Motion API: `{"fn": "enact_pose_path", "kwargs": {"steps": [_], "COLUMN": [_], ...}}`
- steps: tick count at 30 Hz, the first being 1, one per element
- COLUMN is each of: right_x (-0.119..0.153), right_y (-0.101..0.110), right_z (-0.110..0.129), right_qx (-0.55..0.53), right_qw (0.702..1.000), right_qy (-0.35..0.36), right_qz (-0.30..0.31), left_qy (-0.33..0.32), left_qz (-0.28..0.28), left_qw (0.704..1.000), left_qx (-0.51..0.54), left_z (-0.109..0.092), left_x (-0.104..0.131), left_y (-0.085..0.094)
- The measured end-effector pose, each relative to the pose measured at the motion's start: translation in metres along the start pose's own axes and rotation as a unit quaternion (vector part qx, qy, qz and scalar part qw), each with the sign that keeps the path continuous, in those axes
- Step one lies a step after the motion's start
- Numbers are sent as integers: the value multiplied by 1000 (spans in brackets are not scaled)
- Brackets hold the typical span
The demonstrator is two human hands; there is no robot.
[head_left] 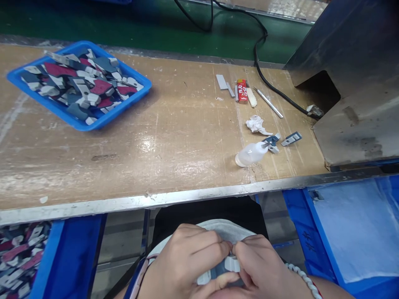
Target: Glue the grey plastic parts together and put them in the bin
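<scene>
Low in the view, my left hand (195,259) and my right hand (260,263) meet over my lap. Between them is a small grey-and-white plastic part (222,268), partly covered by the fingers. Fingers of my left hand are wrapped round the part's left side and top. My right hand pinches at its upper right edge, with the thumb and fingertips close to those of my left hand. What the fingertips pinch at the top is too small to make out.
A blue tray (107,120) of grey, white and red parts stands on the workbench (174,137). A squeeze bottle (252,154), crumpled tissue (256,124), red lighter (242,91) and metal pen-like tool (268,102) lie right. Blue bins (71,253) flank my lap; a metal housing (352,50) stands far right.
</scene>
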State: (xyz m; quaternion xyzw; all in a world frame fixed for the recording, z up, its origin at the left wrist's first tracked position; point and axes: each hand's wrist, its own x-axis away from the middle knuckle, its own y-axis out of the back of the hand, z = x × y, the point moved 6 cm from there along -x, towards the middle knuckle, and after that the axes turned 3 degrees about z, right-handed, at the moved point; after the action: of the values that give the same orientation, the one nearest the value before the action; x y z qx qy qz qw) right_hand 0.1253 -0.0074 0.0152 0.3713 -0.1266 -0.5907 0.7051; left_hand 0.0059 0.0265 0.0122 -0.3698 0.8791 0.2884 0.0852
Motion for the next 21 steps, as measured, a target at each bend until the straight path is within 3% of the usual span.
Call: {"fn": "enact_pose_path", "kwargs": {"steps": [6,21], "right_x": [1,4], "right_y": [1,1], "right_z": [1,0], "right_qx": [74,73], "right_qw": [997,997], "right_qy": [-19,-27], "right_qz": [23,16], "left_qy": [3,6], "left_qz": [3,9], "left_qw": [1000,1000], "left_qx": [-2,-3], "left_z": [1,0], "left_x": [-2,-4], "left_y": [-1,-1]}}
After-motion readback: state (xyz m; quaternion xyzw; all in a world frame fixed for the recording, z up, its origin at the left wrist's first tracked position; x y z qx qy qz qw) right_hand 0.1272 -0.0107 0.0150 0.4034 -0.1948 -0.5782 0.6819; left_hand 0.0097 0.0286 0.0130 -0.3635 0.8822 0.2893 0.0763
